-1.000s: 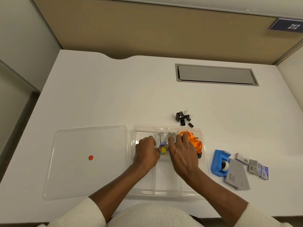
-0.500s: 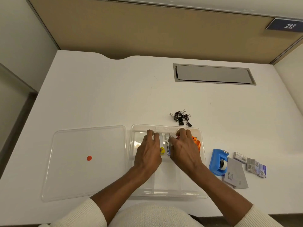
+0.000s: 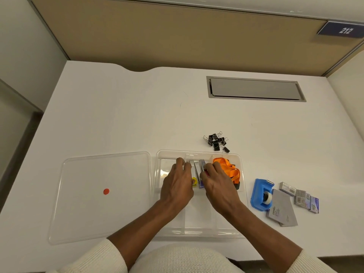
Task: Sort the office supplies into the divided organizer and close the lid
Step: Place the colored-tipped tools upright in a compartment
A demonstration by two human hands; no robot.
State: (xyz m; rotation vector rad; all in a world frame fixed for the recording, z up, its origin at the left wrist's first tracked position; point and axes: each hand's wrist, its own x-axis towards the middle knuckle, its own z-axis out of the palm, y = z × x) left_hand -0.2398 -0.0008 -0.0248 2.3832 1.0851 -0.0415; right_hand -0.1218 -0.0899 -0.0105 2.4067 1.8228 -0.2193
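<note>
A clear divided organizer lies on the white desk in front of me. Both hands are over its middle compartment. My left hand and my right hand press from either side on a row of small boxes standing on edge, with a yellow piece at the near end. An orange lanyard fills the right compartment. The clear lid with a red dot lies flat to the left. Black binder clips sit just behind the organizer.
Right of the organizer lie a blue tape dispenser, a grey booklet and several small staple boxes. A grey cable hatch is set in the desk at the back. A beige partition rises behind.
Both hands have slid a little away from me along the middle compartment, pushing the small boxes toward its far end and closer together.
</note>
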